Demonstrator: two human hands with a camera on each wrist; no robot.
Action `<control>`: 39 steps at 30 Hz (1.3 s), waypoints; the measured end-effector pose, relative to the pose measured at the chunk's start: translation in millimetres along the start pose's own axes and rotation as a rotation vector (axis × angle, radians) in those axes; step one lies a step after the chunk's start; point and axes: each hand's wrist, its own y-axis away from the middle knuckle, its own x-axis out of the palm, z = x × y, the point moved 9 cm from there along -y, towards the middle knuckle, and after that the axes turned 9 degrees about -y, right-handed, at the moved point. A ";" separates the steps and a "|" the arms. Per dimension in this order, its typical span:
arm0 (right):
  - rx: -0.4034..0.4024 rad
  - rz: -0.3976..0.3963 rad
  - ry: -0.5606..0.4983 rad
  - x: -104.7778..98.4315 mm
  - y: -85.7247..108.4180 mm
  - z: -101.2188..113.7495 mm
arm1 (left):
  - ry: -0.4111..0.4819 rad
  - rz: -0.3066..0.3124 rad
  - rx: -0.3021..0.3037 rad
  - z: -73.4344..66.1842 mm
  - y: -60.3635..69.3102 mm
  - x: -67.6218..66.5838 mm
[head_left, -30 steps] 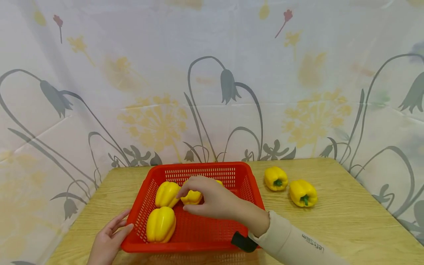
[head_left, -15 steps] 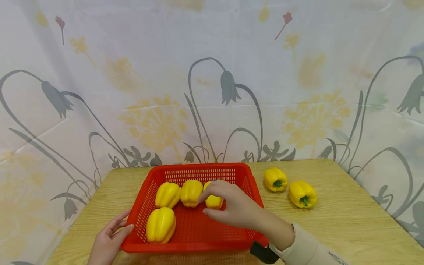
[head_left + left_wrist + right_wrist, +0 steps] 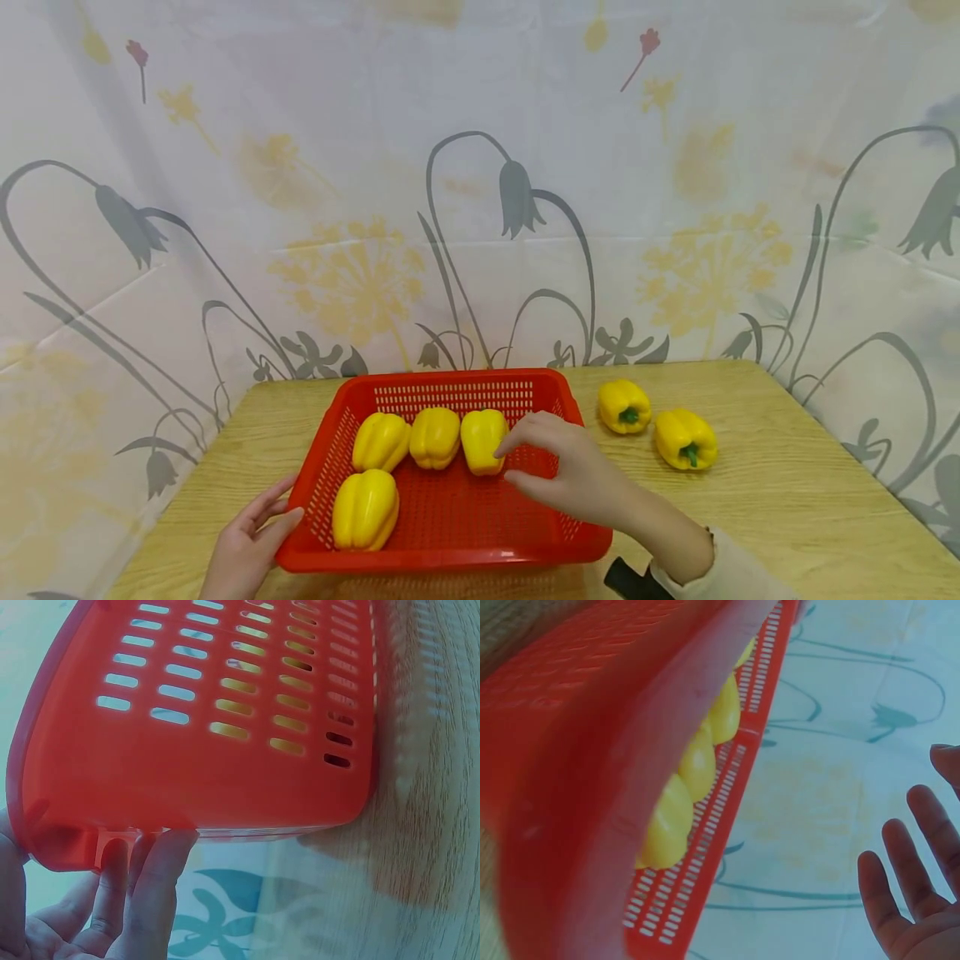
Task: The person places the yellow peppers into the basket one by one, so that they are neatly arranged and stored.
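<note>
In the head view a red basket (image 3: 450, 558) holds several yellow peppers: three along the back, the rightmost one (image 3: 483, 442) nearest the right hand, and one at the front left (image 3: 365, 509). The left hand (image 3: 246, 546) grips the basket's left rim; the left wrist view shows its fingers (image 3: 154, 881) against the basket wall (image 3: 150, 772). Over the basket's right side hovers the right hand (image 3: 566, 471), fingers loosely bent and apart, holding nothing. The right wrist view shows that hand (image 3: 915, 892) empty beyond the rim.
Two more yellow peppers, one farther back (image 3: 624, 406) and one nearer (image 3: 686, 439), lie on the wooden table (image 3: 787, 500) right of the basket. A flower-patterned cloth (image 3: 465, 275) hangs behind the table.
The right hand has moved rightward, away from the peppers in the basket, uncovering the two at the back middle. The left hand and basket have stayed in place.
</note>
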 end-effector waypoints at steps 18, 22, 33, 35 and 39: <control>0.189 -0.143 0.091 -35.2 57.8 -24.9 | -0.018 0.002 -0.010 3.7 0.4 -1.1; 0.199 -0.194 0.143 -46.0 67.9 -27.5 | -0.017 -0.002 -0.004 3.0 0.3 -1.7; 0.185 -0.285 0.190 -70.7 94.5 -38.6 | -0.018 -0.006 0.009 1.6 -1.3 -0.7; 0.215 -0.301 0.200 -75.0 99.9 -43.5 | -0.024 -0.010 0.013 0.7 -1.1 -1.0; 0.263 -0.324 0.224 -83.8 110.1 -53.3 | -0.024 -0.012 0.016 -1.1 0.4 -0.8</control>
